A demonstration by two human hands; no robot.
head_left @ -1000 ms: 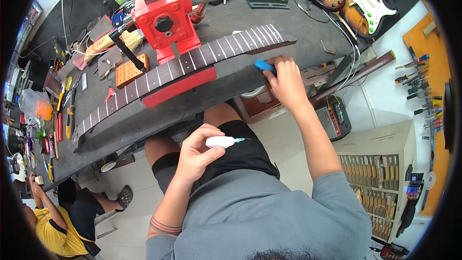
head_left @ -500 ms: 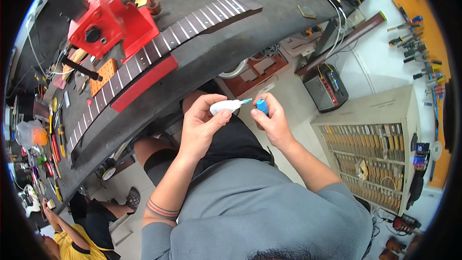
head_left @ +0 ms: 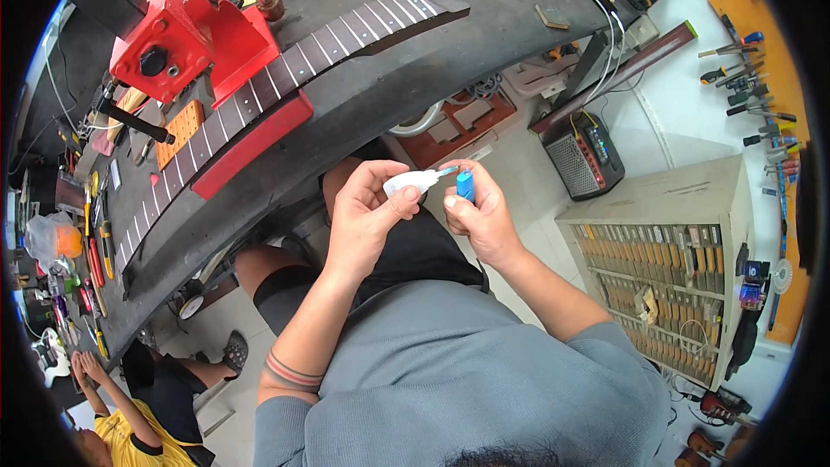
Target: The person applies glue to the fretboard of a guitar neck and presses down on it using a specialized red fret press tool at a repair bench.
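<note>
My left hand (head_left: 367, 220) is closed around a small white squeeze bottle (head_left: 406, 182), pinched between thumb and fingers. Its narrow bluish tip points right, toward my other hand. In my right hand (head_left: 486, 212) is a small blue cylinder-shaped piece (head_left: 465, 184), held upright by curled fingers and thumb; its exact kind is unclear. The right index finger reaches over to the bottle's tip and seems to touch it. Both hands are in the air above my lap, in front of the bench. Beyond them, a fretted guitar neck (head_left: 290, 65) lies along the bench by the red vise.
The dark workbench (head_left: 406, 86) curves across the front, with the red vise (head_left: 186, 35) at left. Pliers (head_left: 108, 246) and other hand tools crowd its left end. A small amplifier (head_left: 584, 156) and a tool cabinet (head_left: 648, 268) stand right. At lower left sits another person (head_left: 143, 432) in yellow.
My right hand has shifted slightly left, its index finger now stretched to the bottle's tip. The blue piece stands more upright. The bottle has moved a little right and up with my left hand.
</note>
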